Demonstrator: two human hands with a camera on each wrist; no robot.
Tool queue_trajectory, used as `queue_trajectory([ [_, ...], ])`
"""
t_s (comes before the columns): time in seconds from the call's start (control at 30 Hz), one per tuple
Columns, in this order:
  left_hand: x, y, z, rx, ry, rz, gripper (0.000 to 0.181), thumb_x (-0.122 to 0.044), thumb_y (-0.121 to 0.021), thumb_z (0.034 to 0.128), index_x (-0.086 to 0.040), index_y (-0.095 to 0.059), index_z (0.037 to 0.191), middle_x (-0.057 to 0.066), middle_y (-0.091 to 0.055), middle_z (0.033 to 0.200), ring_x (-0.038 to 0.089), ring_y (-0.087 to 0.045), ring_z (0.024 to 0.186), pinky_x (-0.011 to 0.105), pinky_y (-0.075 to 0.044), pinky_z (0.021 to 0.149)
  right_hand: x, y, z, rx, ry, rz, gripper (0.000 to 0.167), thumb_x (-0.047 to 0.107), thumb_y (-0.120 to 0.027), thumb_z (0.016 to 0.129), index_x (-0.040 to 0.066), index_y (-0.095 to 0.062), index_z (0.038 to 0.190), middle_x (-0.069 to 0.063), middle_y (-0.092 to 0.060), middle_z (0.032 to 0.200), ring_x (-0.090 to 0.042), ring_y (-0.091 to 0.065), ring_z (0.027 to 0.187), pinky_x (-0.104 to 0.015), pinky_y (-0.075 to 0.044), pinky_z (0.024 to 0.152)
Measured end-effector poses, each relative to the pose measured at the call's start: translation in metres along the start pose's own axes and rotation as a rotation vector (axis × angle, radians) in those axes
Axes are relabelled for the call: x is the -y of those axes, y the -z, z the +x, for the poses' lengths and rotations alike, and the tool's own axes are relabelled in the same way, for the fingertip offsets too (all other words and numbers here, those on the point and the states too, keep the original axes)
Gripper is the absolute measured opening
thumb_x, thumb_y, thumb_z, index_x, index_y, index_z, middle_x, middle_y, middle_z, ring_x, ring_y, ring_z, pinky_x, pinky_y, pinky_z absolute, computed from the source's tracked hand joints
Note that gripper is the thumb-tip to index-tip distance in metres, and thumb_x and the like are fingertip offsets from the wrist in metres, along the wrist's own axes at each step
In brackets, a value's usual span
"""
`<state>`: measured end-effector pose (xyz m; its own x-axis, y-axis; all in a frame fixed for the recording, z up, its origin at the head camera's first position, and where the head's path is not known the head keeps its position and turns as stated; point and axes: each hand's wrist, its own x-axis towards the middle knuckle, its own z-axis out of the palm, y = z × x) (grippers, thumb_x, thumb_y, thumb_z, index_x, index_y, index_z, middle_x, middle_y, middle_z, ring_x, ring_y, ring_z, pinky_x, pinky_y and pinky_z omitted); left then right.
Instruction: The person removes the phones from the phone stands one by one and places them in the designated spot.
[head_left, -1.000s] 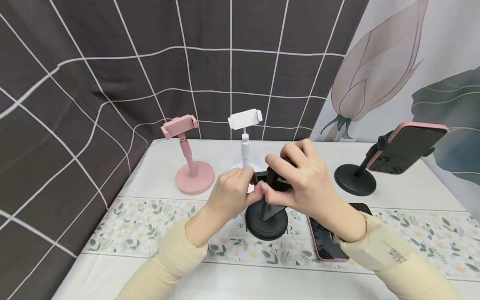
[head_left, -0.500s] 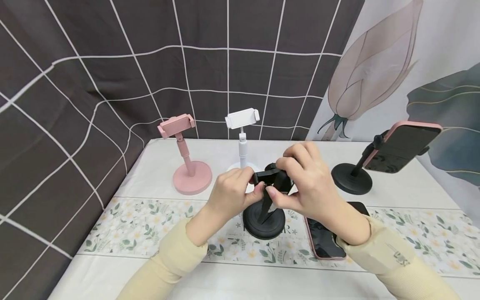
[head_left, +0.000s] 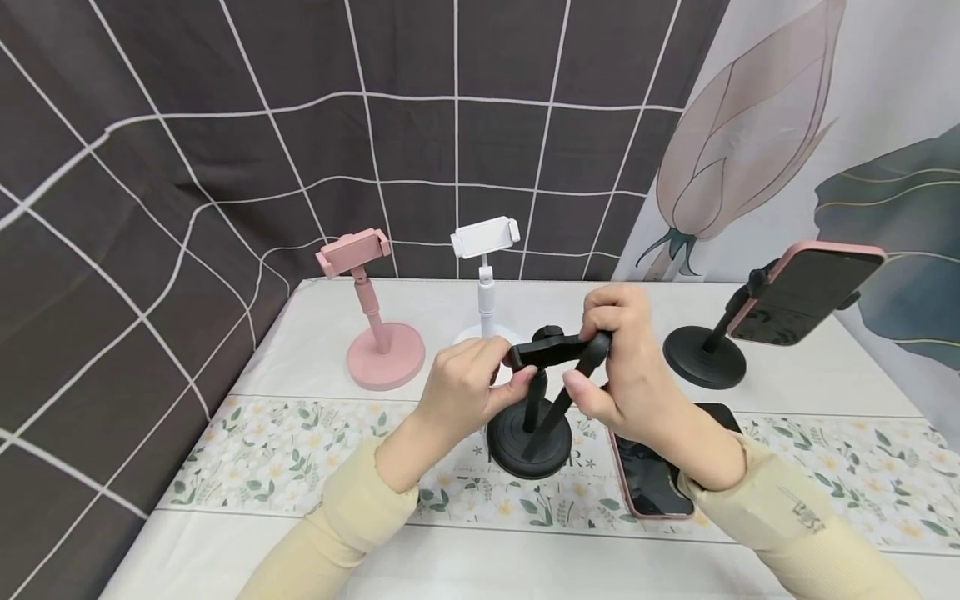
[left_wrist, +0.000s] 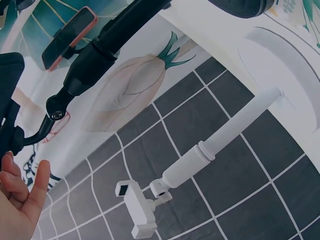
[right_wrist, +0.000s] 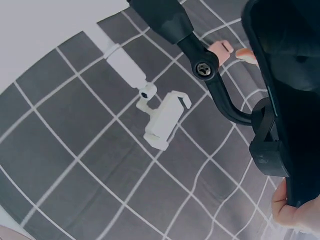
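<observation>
Right hand [head_left: 628,362] is sitting farther right than before.
Left hand [head_left: 468,375] and right are gripping opposite ends of the black holder [head_left: 555,350], its long axis running left to right above the round base [head_left: 510,443].

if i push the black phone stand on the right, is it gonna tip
The black phone stand may tip toward its pink-edged phone, which sits high and off to one side. Its flat round base, much wider than the pole, should probably steady it against a low nudge.
</observation>
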<state>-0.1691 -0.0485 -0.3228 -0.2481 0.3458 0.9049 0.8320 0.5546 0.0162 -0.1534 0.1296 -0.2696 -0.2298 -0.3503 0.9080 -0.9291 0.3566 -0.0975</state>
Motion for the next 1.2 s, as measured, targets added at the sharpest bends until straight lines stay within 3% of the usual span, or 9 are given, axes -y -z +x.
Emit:
queue_trajectory([
  [0.23,-0.001,-0.002,0.000,-0.001,-0.013,-0.012,0.046,-0.037,-0.033,0.1005,-0.007,-0.050,0.070,-0.003,-0.045,0.052,0.007,-0.041,0.046,0.017,-0.033,0.043,-0.001,-0.001,-0.004,-0.121,-0.019,0.231,0.055,0.045,-0.047,0.094,-0.008,-0.034,0.084,-0.017,-0.036,0.086,-0.020,-0.036,0.081,-0.023,-0.029,0.075],
  [0.5,0.000,-0.006,0.002,-0.019,-0.047,0.002,0.043,-0.032,-0.034,0.0991,-0.008,-0.050,0.067,-0.003,-0.048,0.051,0.007,-0.044,0.047,0.017,-0.036,0.044,0.003,0.004,-0.006,-0.268,-0.050,0.413,0.046,0.028,-0.055,0.088,-0.012,-0.033,0.081,-0.014,-0.042,0.086,-0.019,-0.042,0.084,-0.024,-0.033,0.079],
  [0.6,0.001,-0.007,0.002,-0.043,-0.046,-0.010,0.039,-0.031,-0.038,0.0978,-0.004,-0.056,0.075,0.001,-0.058,0.059,0.011,-0.054,0.054,0.020,-0.046,0.051,0.003,0.008,-0.006,-0.316,-0.078,0.439,0.043,0.023,-0.057,0.084,-0.012,-0.034,0.081,-0.011,-0.044,0.087,-0.017,-0.044,0.084,-0.023,-0.034,0.079],
  [0.67,0.002,-0.007,0.003,-0.061,-0.043,-0.038,0.034,-0.029,-0.042,0.0963,-0.001,-0.060,0.086,0.005,-0.065,0.071,0.015,-0.063,0.064,0.023,-0.054,0.064,0.003,0.010,-0.006,-0.340,-0.095,0.434,0.042,0.022,-0.058,0.083,-0.013,-0.034,0.081,-0.010,-0.045,0.088,-0.016,-0.045,0.084,-0.022,-0.035,0.079],
  [0.8,0.003,-0.009,0.006,-0.062,-0.032,-0.165,0.030,-0.023,-0.047,0.0933,0.000,-0.062,0.106,0.013,-0.069,0.099,0.024,-0.067,0.093,0.035,-0.051,0.092,0.002,0.014,-0.006,-0.379,-0.142,0.398,0.041,0.020,-0.059,0.080,-0.013,-0.036,0.081,-0.007,-0.046,0.089,-0.014,-0.044,0.083,-0.021,-0.034,0.078],
  [0.97,0.006,-0.019,0.009,0.054,0.043,-0.446,0.040,-0.034,-0.048,0.0956,-0.003,-0.055,0.119,0.022,-0.053,0.132,0.028,-0.053,0.124,0.037,-0.042,0.104,0.001,0.020,-0.007,-0.432,-0.211,0.382,0.031,0.014,-0.056,0.075,-0.011,-0.038,0.080,-0.005,-0.046,0.089,-0.013,-0.043,0.080,-0.019,-0.033,0.076],
  [1.1,0.008,-0.029,0.008,0.081,0.129,-0.613,0.045,-0.038,-0.049,0.0957,0.000,-0.052,0.120,0.023,-0.052,0.133,0.027,-0.050,0.127,0.035,-0.042,0.104,-0.003,0.026,-0.008,-0.463,-0.250,0.391,0.025,0.010,-0.054,0.072,-0.008,-0.039,0.079,-0.004,-0.046,0.088,-0.013,-0.042,0.079,-0.019,-0.032,0.075],
  [1.2,0.009,-0.036,0.007,0.066,0.188,-0.730,0.038,-0.031,-0.054,0.0953,0.003,-0.055,0.113,0.025,-0.061,0.120,0.027,-0.059,0.116,0.032,-0.050,0.094,-0.006,0.031,-0.008,-0.466,-0.259,0.354,0.025,0.010,-0.055,0.073,-0.007,-0.039,0.080,-0.003,-0.046,0.088,-0.012,-0.043,0.081,-0.018,-0.031,0.078],
])
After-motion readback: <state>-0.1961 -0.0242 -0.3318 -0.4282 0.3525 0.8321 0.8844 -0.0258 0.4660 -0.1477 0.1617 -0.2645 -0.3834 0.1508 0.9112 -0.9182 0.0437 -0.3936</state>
